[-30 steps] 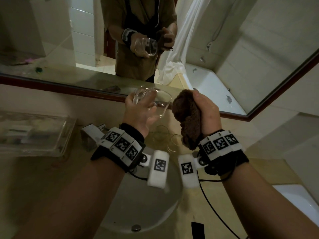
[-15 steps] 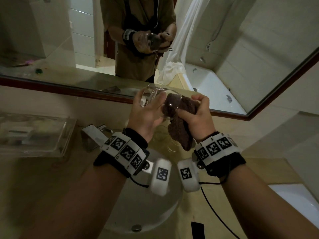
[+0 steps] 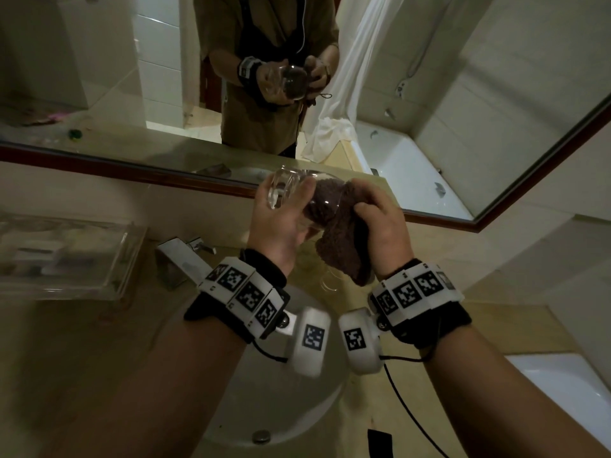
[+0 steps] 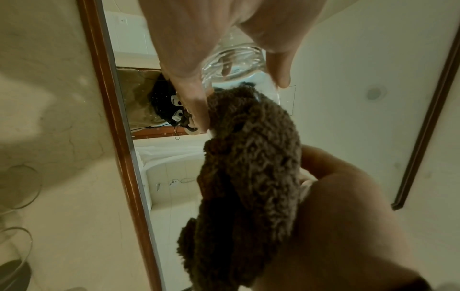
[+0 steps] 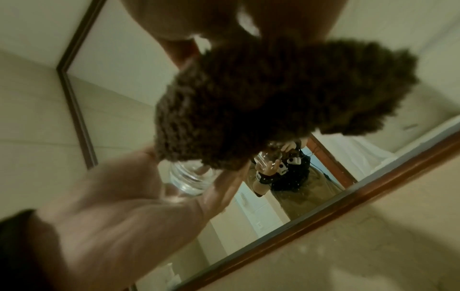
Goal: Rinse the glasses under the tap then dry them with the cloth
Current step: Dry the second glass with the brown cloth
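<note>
My left hand [image 3: 281,213] grips a clear drinking glass [image 3: 281,190] on its side, thick base to the left and mouth to the right, held up in front of the mirror. A brown terry cloth [image 3: 344,249] is stuffed into the mouth, held in my right hand [image 3: 377,219]. Through the glass wall the cloth shows inside. In the left wrist view my fingers wrap the glass [image 4: 234,63] above the cloth [image 4: 248,167]. The right wrist view shows the cloth [image 5: 273,98] bunched over the glass [image 5: 191,177].
A white basin [image 3: 287,404] lies below my wrists, with a chrome tap [image 3: 185,259] at its back left. Two more glasses [image 3: 330,279] stand on the counter behind the basin. A clear tray [image 3: 62,252] sits left. The framed mirror [image 3: 132,166] runs along the wall; a bathtub edge [image 3: 568,385] lies right.
The hands came together: the cloth, held apart from the glass a second ago, is now pushed into its mouth. The glass has tipped further onto its side.
</note>
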`<control>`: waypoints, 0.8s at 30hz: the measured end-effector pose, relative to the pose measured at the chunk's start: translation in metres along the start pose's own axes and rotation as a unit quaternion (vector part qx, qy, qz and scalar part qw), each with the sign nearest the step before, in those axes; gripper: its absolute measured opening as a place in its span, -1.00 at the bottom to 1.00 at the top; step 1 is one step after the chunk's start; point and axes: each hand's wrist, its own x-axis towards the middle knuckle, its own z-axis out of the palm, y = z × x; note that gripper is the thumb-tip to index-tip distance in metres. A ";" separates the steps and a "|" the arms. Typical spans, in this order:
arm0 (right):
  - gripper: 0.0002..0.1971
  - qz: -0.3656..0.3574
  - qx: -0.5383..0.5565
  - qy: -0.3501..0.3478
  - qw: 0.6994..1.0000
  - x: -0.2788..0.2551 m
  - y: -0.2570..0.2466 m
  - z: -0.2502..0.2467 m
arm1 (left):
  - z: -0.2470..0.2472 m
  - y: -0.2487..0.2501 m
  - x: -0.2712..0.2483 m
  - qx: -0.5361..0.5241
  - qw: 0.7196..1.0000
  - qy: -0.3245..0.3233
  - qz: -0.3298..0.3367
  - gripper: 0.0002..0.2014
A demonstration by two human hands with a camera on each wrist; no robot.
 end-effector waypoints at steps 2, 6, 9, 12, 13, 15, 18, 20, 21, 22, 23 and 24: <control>-0.75 -0.020 -0.034 0.027 0.999 0.000 0.002 0.000 | 0.000 0.000 0.000 0.001 1.000 -0.004 0.000 -0.37; -0.82 -0.074 -0.063 0.050 0.994 0.004 0.004 0.001 | 0.000 -0.001 -0.001 -0.014 1.000 -0.027 0.000 -0.38; -0.77 -0.079 -0.059 0.044 0.994 0.005 0.002 0.001 | 0.002 0.000 -0.002 -0.005 0.999 -0.036 0.009 -0.41; -0.84 -0.072 -0.061 0.040 0.995 -0.001 0.001 0.000 | 0.003 0.002 -0.002 0.023 0.999 -0.030 0.029 -0.58; -0.75 -0.061 -0.052 0.034 0.996 -0.003 0.001 0.000 | 0.003 0.002 -0.001 0.025 0.999 -0.030 0.032 -0.64; -0.58 -0.047 -0.020 0.003 0.999 -0.004 0.000 0.000 | 0.002 0.002 0.000 0.020 0.999 -0.031 0.032 -0.66; -0.36 -0.055 -0.074 -0.065 0.994 -0.005 0.002 0.000 | 0.001 0.003 -0.001 0.010 0.999 -0.042 0.028 -0.63; -0.17 -0.044 -0.142 -0.096 0.984 -0.005 0.001 -0.001 | 0.002 0.001 0.000 0.015 0.998 -0.048 0.032 -0.61; -0.10 -0.036 -0.163 -0.105 0.980 -0.003 0.001 -0.002 | 0.003 0.001 0.000 0.017 0.998 -0.049 0.034 -0.60; -0.05 -0.031 -0.176 -0.115 0.977 -0.001 0.001 -0.003 | 0.003 0.001 -0.001 0.015 0.998 -0.049 0.035 -0.58; -0.02 -0.031 -0.185 -0.129 0.974 -0.001 0.000 -0.002 | 0.003 0.000 -0.001 0.009 0.998 -0.048 0.034 -0.56; -0.01 -0.033 -0.189 -0.142 0.971 0.000 -0.002 -0.002 | 0.003 0.000 0.000 0.002 0.998 -0.050 0.032 -0.54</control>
